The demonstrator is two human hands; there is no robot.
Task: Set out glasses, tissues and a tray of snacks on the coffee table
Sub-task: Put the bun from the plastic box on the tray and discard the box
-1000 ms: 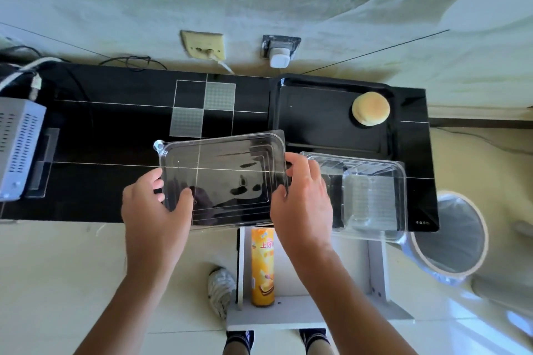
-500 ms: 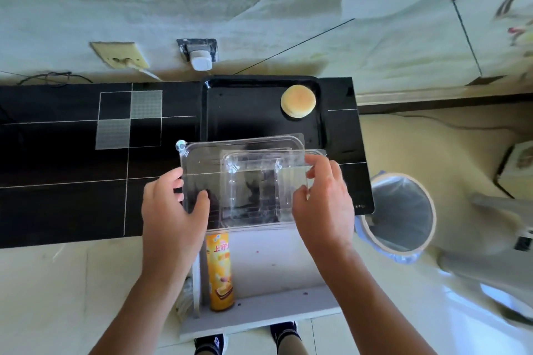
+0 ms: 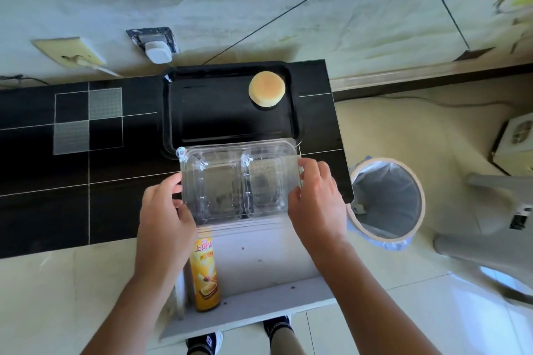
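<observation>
Head view: the left hand [image 3: 165, 210] and right hand [image 3: 317, 199] each curl their fingers round an opposite short end of a clear rectangular plastic clamshell box [image 3: 239, 181], gripping it. The box lies flat, long axis running left to right, over the near edge of the glossy black tabletop [image 3: 57, 210]. Just behind it sits a black rectangular tray [image 3: 219, 112] carrying a round golden bun [image 3: 266, 89]. Below stands a yellow crisp tube [image 3: 204, 277]; a lined waste bin [image 3: 386, 199] is at the right.
</observation>
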